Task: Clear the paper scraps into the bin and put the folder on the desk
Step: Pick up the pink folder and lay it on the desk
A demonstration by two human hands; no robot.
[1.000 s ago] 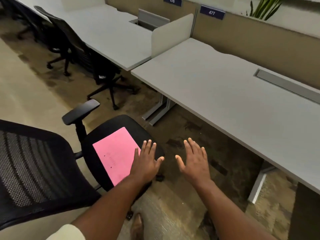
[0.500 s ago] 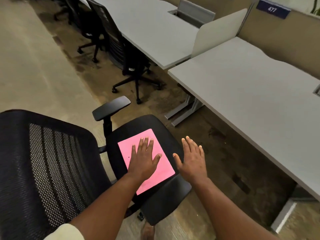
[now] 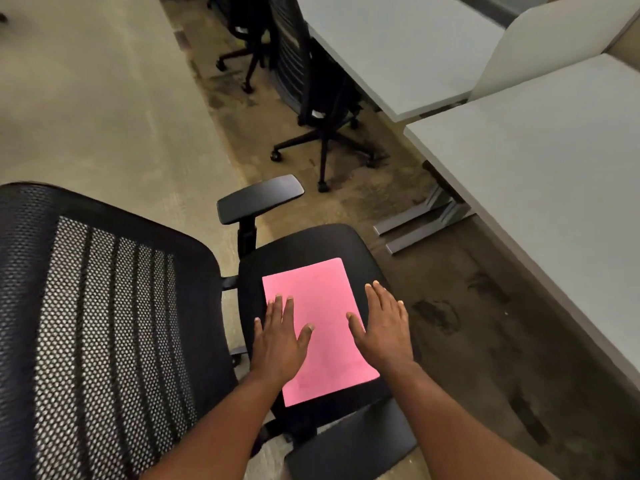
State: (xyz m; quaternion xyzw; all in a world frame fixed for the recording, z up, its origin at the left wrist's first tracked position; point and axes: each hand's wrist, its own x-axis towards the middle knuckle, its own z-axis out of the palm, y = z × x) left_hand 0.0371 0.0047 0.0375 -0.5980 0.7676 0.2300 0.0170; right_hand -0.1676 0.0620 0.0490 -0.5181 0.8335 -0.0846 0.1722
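Observation:
A pink folder (image 3: 320, 313) lies flat on the seat of a black office chair (image 3: 304, 244). My left hand (image 3: 278, 337) hovers flat over the folder's left edge, fingers spread. My right hand (image 3: 384, 323) is spread over the folder's right edge. Neither hand grips anything; whether the palms touch the folder I cannot tell. The grey desk (image 3: 554, 174) stands to the right. No paper scraps or bin show in view.
The chair's mesh backrest (image 3: 97, 323) fills the lower left, with armrests (image 3: 259, 199) at the far side and near my arms. Another black chair (image 3: 311, 84) is tucked under a second desk (image 3: 398, 46) beyond. A white divider (image 3: 547, 46) separates the desks.
My view has swung left and down toward the chair. Both hands have moved onto the folder's sides; the right hand came from beside the seat to the folder's right edge.

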